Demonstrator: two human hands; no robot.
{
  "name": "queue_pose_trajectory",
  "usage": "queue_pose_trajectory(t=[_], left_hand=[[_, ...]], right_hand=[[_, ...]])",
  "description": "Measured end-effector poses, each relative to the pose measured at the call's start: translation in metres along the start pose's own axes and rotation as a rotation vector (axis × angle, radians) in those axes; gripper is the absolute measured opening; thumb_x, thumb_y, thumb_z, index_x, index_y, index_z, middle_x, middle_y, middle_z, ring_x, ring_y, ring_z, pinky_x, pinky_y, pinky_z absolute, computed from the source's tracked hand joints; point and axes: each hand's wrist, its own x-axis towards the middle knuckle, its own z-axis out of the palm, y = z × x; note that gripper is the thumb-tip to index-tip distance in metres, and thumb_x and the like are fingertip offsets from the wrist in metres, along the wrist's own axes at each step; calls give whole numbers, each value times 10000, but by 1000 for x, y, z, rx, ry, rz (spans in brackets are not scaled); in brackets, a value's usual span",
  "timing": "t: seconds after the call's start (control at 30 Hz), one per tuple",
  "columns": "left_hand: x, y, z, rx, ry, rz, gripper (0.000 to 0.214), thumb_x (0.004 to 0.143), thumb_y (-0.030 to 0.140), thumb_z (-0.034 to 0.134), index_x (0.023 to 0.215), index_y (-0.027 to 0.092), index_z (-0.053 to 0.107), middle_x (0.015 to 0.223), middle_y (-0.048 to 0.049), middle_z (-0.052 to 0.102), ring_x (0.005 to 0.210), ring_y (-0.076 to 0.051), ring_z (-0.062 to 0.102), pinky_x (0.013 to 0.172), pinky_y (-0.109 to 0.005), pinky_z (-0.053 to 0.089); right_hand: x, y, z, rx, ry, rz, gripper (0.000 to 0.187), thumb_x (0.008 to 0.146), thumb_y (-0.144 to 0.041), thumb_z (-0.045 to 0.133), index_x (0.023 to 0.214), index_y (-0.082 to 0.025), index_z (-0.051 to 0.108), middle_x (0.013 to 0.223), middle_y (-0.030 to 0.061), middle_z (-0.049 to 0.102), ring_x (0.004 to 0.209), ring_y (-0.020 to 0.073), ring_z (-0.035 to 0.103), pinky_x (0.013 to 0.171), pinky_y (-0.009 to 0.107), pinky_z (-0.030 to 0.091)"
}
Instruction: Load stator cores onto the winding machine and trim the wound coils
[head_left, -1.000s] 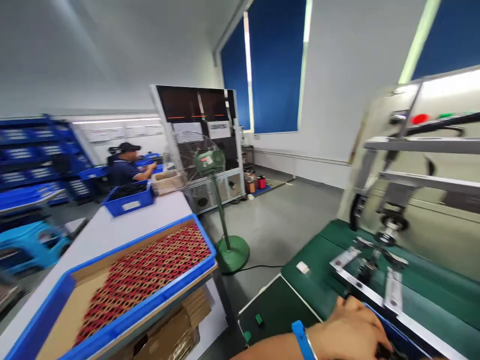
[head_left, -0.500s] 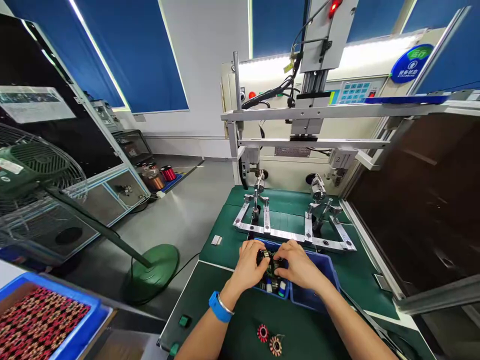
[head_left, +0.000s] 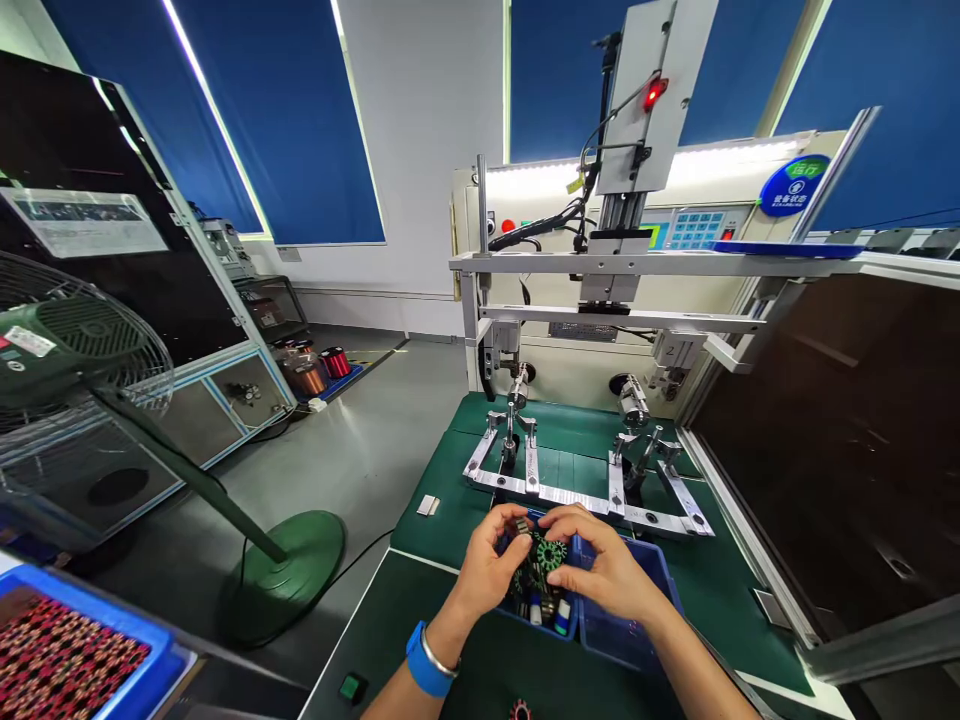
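A green stator core (head_left: 551, 555) sits above the loaded blue bin (head_left: 541, 628), in the right hand's (head_left: 562, 548) grip: thumb below, fingertips over its upper edge. That hold looks shallow, so the core could slip and drop onto the pile if the thumb shifts. Beside it, the left hand (head_left: 517, 535) curls narrowly about a metal-edged core (head_left: 523, 525) seen side-on; whether that one is firmly pinched I cannot tell. With the hands this close, the two pieces could knock together and chip their coating. Below, the pile lies jumbled with blue-and-white cylinders (head_left: 562, 617), and a toothed rim might snag a neighbour when lifted. The second bin (head_left: 626, 640) adjoins on the right; a fumbled core could tumble into it. Just behind, the metal fixture rail (head_left: 574, 497) might catch knuckles. Nearer, a red stator core (head_left: 520, 710) lies on the green surface (head_left: 420, 620), where a forearm could brush it.
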Motion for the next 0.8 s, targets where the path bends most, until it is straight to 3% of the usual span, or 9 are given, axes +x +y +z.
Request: queue_pose_trajectory(t=[0.1, 0.23, 0.3, 0.47, 0.53, 0.67, 0.8], left_hand=[[-1, 7, 1, -312, -68, -62, 499, 852, 575, 658, 1087, 141, 579, 943, -80, 633, 835, -176, 590, 788, -303, 473], [-5, 15, 6, -726, -159, -204, 487, 786, 531, 778, 996, 169, 529, 911, -48, 625, 780, -133, 605, 726, -244, 465], [-7, 18, 9, -814, -199, -247, 506, 775, 528, 793, 962, 176, 482, 850, -34, 617, 751, -132, 618, 694, -230, 460], [-6, 18, 13, -724, -155, -282, 568, 756, 553, 800, 912, 181, 400, 813, -12, 598, 730, -135, 624, 638, -217, 458], [-5, 15, 13, -644, -147, -254, 583, 760, 571, 787, 905, 180, 381, 794, -7, 589, 711, -136, 615, 634, -225, 456], [-3, 8, 11, -535, -98, -201, 573, 762, 562, 786, 900, 165, 397, 724, 31, 516, 628, -81, 505, 605, -198, 407], [-2, 6, 10, -490, -45, -208, 561, 742, 560, 800, 862, 145, 442, 653, 56, 452, 565, -52, 400, 526, -170, 317]], right_hand=[[-1, 0, 6, -58, 26, -55, 310, 961, -553, 719, 1074, -272, 651, 1230, 61, 544, 1139, 270, 506, 973, 392, 392], [-4, 1, 18, -190, 140, -142, 279, 983, -524, 698, 1064, -272, 609, 1224, 61, 529, 1142, 268, 503, 943, 380, 430], [-4, 1, 25, -256, 189, -176, 277, 1007, -517, 659, 1028, -256, 570, 1183, 64, 538, 1115, 267, 509, 908, 373, 444], [-4, -3, 33, -354, 204, -185, 283, 1027, -458, 627, 975, -228, 470, 1158, 75, 529, 1079, 281, 497, 860, 392, 438], [-4, -6, 32, -382, 164, -177, 183, 1009, -347, 615, 1093, -230, 501, 1197, 86, 512, 1101, 288, 480, 884, 417, 437], [-4, -11, 26, -486, 26, -177, 369, 941, -182, 514, 1307, -236, 514, 1294, 89, 480, 1117, 306, 446, 909, 483, 443], [-4, -14, 18, -537, -21, -191, 197, 1030, -214, 496, 1220, -221, 548, 1239, 84, 529, 1070, 313, 445, 874, 494, 451]])
